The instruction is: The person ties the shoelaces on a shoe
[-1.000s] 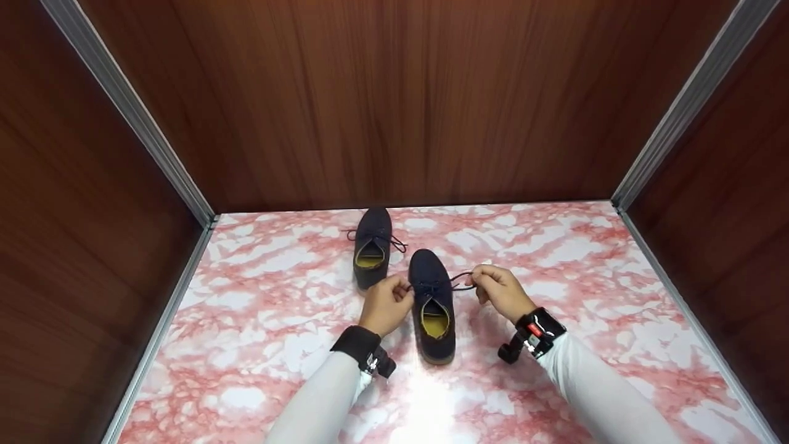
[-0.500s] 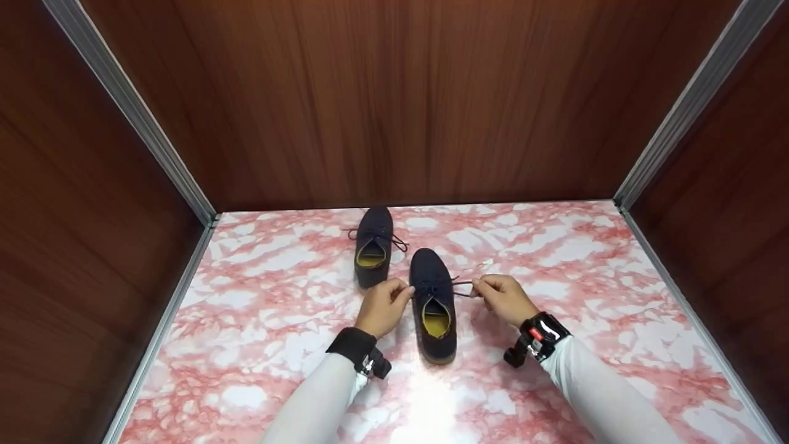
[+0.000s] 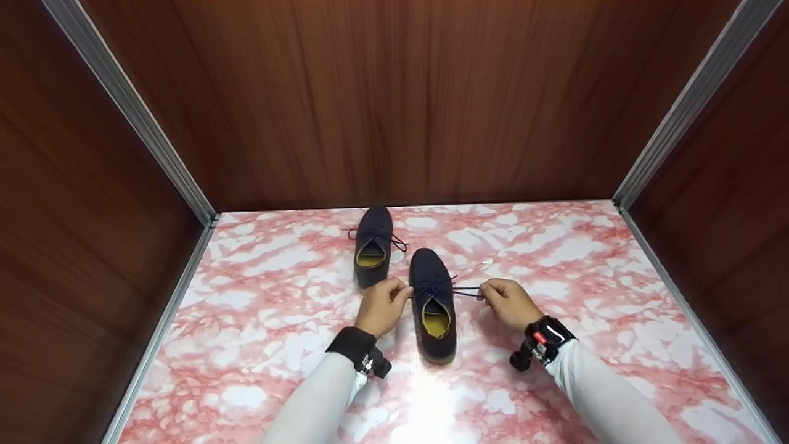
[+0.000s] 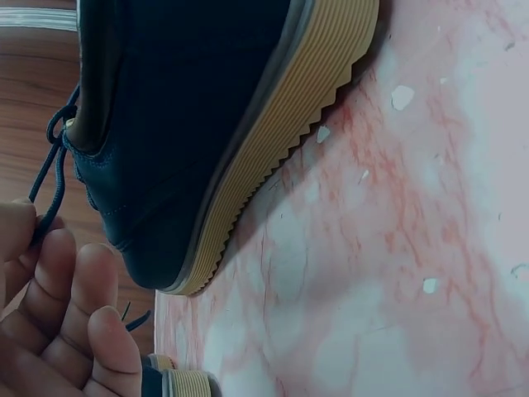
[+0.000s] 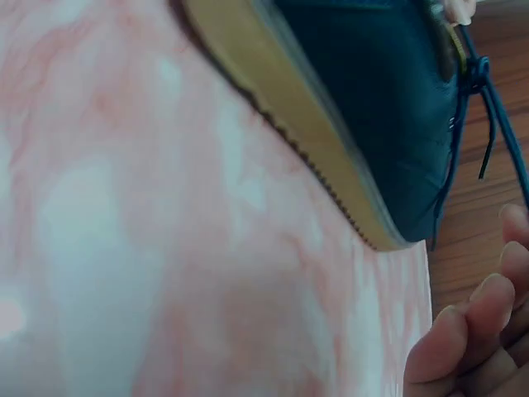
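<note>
A dark navy lace-up shoe (image 3: 428, 268) stands upright on the marbled surface between both hands, toe pointing away. My left hand (image 3: 381, 308) is at its left side; in the left wrist view thumb and finger pinch a shoelace loop (image 4: 56, 194). On the other side my right hand (image 3: 510, 302) pinches the shoelace (image 3: 466, 291), two strands of it stretched straight out from the shoe. A knot (image 5: 475, 76) sits over the shoe's opening in the right wrist view, a loose lace end hanging beside it. The right fingertips are partly cut off there.
The matching navy shoe (image 3: 374, 225) stands farther back on the left, its laces spread to both sides. Behind it rises a brown wood-grain wall (image 3: 394, 105). More brown panels with grey metal edge strips (image 3: 684, 102) bound the left and right sides.
My right hand has moved rightward and slightly nearer, and the slack lace strands have pulled straight. My left hand has shifted only slightly. Both shoes stay in place.
</note>
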The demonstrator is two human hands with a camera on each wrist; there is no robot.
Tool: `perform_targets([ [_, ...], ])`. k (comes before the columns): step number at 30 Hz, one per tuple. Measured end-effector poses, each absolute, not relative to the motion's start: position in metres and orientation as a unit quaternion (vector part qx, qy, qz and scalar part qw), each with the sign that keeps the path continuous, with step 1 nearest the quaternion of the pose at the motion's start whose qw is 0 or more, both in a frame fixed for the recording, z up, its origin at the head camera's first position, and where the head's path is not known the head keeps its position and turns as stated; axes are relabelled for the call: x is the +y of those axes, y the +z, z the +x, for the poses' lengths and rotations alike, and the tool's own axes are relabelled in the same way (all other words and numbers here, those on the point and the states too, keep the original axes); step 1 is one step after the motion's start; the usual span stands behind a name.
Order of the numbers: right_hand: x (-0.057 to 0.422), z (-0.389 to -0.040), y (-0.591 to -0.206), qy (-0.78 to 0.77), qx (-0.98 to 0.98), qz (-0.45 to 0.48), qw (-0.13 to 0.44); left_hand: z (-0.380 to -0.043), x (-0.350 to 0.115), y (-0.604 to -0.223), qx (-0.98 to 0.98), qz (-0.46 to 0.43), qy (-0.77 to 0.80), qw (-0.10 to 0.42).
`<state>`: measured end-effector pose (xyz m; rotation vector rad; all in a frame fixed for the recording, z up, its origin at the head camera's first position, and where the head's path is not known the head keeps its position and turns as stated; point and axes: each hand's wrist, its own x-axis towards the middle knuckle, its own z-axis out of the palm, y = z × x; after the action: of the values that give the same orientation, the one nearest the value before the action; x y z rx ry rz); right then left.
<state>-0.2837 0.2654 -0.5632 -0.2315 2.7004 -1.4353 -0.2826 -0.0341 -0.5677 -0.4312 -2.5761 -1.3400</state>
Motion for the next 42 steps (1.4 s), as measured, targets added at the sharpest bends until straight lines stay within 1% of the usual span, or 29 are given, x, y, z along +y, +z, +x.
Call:
perform_targets([
  [8, 0.277, -0.281, -0.576, -0.361, 0.924, -0.121, 0.011, -0.285, -0.041, -0.572, -0.895, -0.120, -0.417, 0.100],
  [12, 0.282, -0.281, -0.584, -0.336, 0.931, -0.141, -0.014, -0.284, -0.048, -0.574, -0.902, -0.111, -0.405, 0.102],
  [15, 0.286, -0.281, -0.588, -0.333, 0.933, -0.134, -0.023, -0.284, -0.051, -0.576, -0.903, -0.103, -0.406, 0.098],
  [18, 0.287, -0.280, -0.590, -0.343, 0.932, -0.120, -0.007, -0.283, -0.051, -0.577, -0.897, -0.091, -0.425, 0.077],
  [22, 0.285, -0.279, -0.588, -0.366, 0.924, -0.104, 0.037, -0.283, -0.049, -0.577, -0.885, -0.086, -0.455, 0.052],
  [24, 0.284, -0.280, -0.584, -0.378, 0.920, -0.094, 0.051, -0.283, -0.048, -0.577, -0.881, -0.090, -0.462, 0.052],
  [26, 0.283, -0.281, -0.580, -0.388, 0.916, -0.085, 0.049, -0.282, -0.047, -0.577, -0.878, -0.096, -0.465, 0.057],
  [31, 0.273, -0.288, -0.566, -0.399, 0.912, -0.093, 0.006, -0.282, -0.045, -0.578, -0.875, -0.103, -0.468, 0.066],
  [34, 0.259, -0.294, -0.558, -0.405, 0.908, -0.105, 0.000, -0.282, -0.044, -0.578, -0.876, -0.104, -0.466, 0.072],
  [39, 0.232, -0.299, -0.550, -0.400, 0.907, -0.128, 0.031, -0.280, -0.042, -0.575, -0.876, -0.102, -0.466, 0.076],
  [42, 0.221, -0.300, -0.548, -0.410, 0.898, -0.146, 0.065, -0.280, -0.041, -0.574, -0.874, -0.107, -0.467, 0.077],
])
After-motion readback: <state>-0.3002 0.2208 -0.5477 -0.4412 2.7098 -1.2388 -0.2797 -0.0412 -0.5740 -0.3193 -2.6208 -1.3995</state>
